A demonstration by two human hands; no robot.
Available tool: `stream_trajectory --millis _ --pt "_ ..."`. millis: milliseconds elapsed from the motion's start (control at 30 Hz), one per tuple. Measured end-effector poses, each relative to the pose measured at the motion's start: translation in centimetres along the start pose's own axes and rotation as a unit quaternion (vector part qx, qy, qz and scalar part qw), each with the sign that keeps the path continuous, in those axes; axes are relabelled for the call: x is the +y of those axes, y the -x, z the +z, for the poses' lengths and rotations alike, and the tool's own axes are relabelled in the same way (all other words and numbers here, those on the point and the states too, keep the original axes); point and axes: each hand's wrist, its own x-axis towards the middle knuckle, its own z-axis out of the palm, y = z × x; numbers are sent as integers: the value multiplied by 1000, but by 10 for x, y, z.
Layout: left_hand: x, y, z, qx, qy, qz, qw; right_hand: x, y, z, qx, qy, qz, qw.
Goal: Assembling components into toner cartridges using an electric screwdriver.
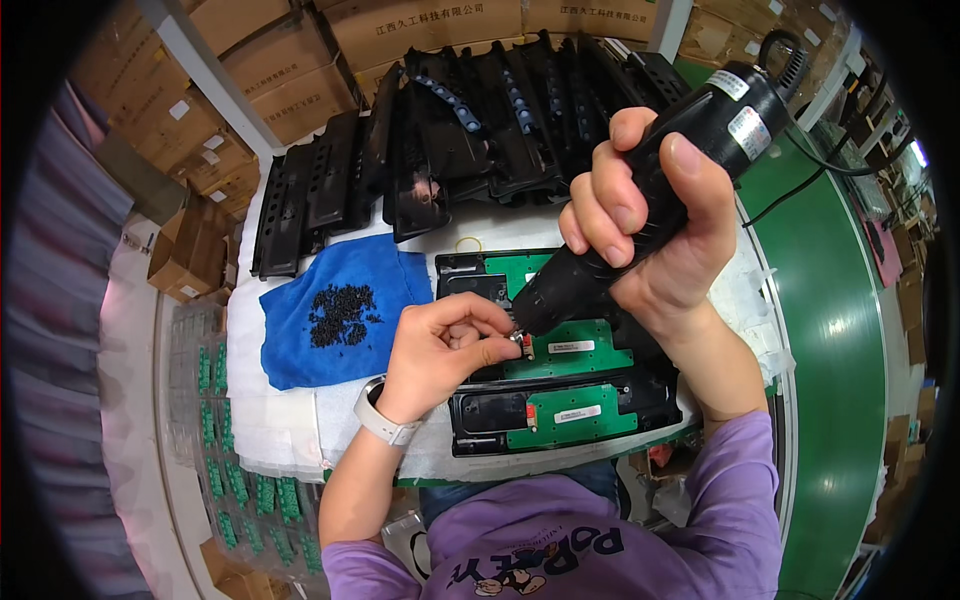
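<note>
My right hand point(675, 225) is wrapped round a black electric screwdriver point(558, 290), tilted with its nose down to the left. My left hand point(435, 345) pinches finger and thumb together right at the screwdriver's tip; a small shiny bit shows there, but what the fingers hold is mostly hidden. Both meet over the left end of a green circuit board point(600, 340) with a white label, seated in a black plastic housing. Nearer me lies a similar housing point(655, 395) with its own green board point(615, 422). A third housing point(460, 262) lies behind, partly covered by the screwdriver.
Left of the housings, a blue cloth point(285, 345) carries a heap of small black screws point(340, 315). Many long black plastic parts point(430, 165) are stacked at the back. Trays of green boards point(235, 480) stand at lower left. A green surface point(825, 400) runs along the right; cardboard boxes point(420, 30) rise behind.
</note>
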Motion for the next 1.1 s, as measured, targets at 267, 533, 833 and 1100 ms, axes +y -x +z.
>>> stream_trajectory --millis 267,533,833,1100 --pt "-3 2 6 50 -42 74 995 0 -4 0 23 -18 17 999" --pt "-8 -9 -24 252 300 55 918 -6 -15 -38 -27 339 -16 940" --pt "-2 -7 -24 184 335 90 919 2 -22 -53 -1 318 -27 948" --pt "-2 -8 -13 138 310 36 940 2 -24 -53 21 326 -37 944"
